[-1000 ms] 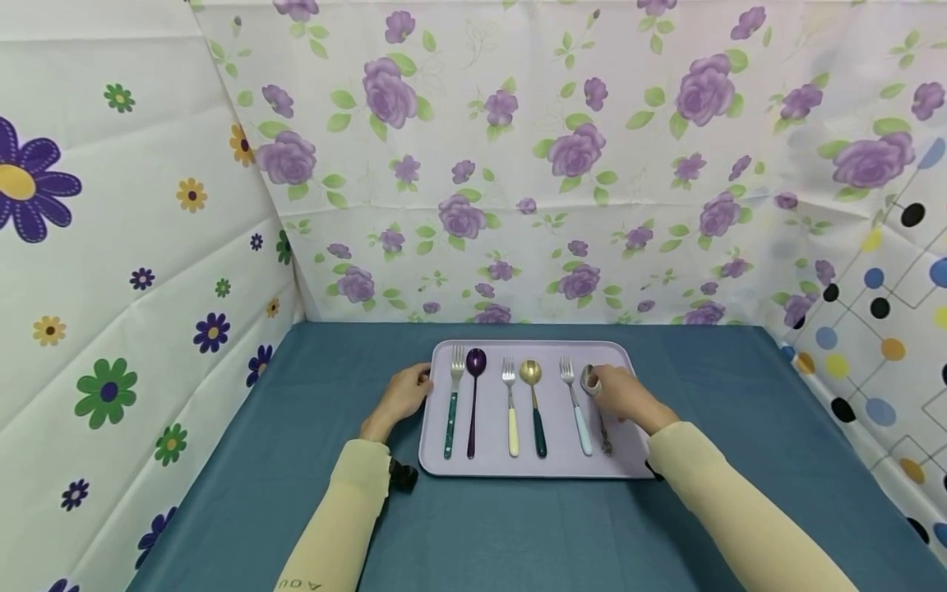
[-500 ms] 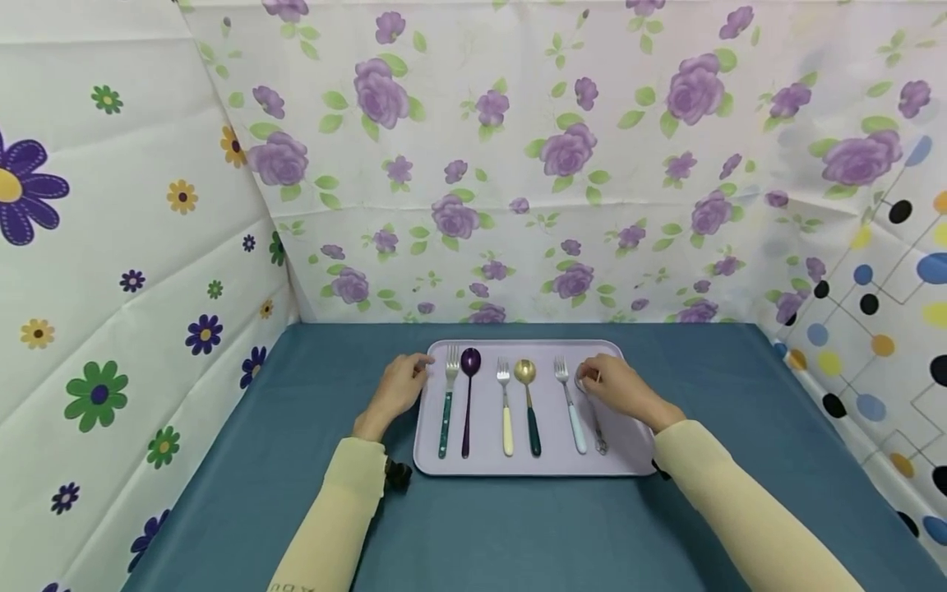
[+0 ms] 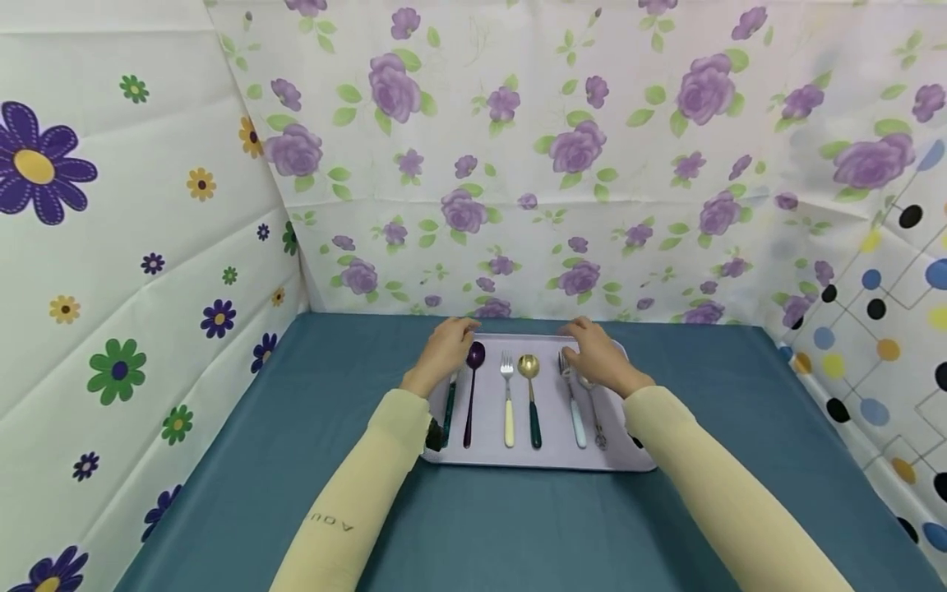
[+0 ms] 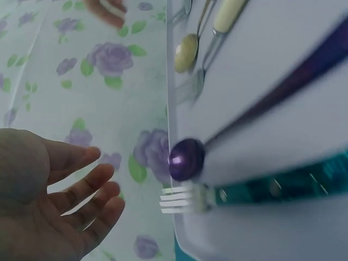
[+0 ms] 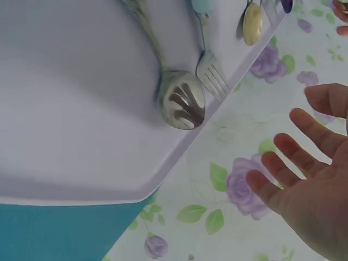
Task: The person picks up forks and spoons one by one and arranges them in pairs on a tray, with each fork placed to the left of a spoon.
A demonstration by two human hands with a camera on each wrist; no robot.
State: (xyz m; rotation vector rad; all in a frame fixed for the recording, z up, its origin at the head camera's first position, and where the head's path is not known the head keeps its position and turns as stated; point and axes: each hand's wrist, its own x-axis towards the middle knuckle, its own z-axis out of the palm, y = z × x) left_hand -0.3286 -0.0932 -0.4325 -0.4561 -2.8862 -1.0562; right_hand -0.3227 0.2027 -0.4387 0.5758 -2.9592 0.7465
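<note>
A pale lilac tray bears three fork-and-spoon pairs. From the left lie a green-handled fork, a purple spoon, a cream-handled fork, a gold spoon with dark green handle, a light-blue-handled fork and a silver spoon. Over the tray's far left corner hovers my left hand, fingers loosely bent and holding nothing; it hides the green-handled fork's head. My right hand, fingers spread and holding nothing, is above the far right part, partly covering the light-blue-handled fork's head.
The tray rests on a blue-green tablecloth. Behind the table hangs a white cloth with purple roses; patterned cloths also hang at both sides. A dark object shows beneath the left cuff.
My right hand has left the silver spoon's bowl and moved up and slightly left. My left hand has gone from the tray's left edge to its far left corner. The cutlery keeps its arrangement.
</note>
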